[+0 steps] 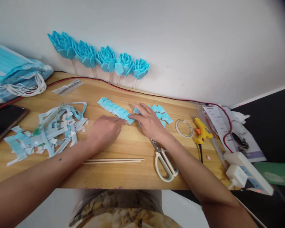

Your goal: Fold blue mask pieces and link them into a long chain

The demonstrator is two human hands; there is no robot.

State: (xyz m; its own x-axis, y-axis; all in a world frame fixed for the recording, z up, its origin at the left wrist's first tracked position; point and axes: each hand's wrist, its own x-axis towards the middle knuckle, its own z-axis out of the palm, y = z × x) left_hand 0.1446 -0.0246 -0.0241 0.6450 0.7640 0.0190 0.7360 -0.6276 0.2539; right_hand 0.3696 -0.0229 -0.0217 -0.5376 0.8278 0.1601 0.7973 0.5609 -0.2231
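Observation:
A row of overlapping blue folded petals [114, 108] lies slantwise on the wooden table. My left hand [106, 130] is closed, its fingers curled and the fingertips at a blue petal [130, 121] at the row's right end. My right hand [148, 119] has its fingers spread over a small group of loose blue petals [165, 117], partly hiding them. Its thumb reaches toward the same end petal. Scissors [165, 166] with white handles lie under my right wrist, their blades partly covered.
Several blue flowers [106, 58] on sticks lean against the wall. Offcut strips [54, 133], a phone [7, 122] and packed face masks [11, 71] lie left. Thin sticks [114, 160] lie in front. A tape roll [184, 128], yellow glue gun [201, 131] and power strip [249, 174] are at right.

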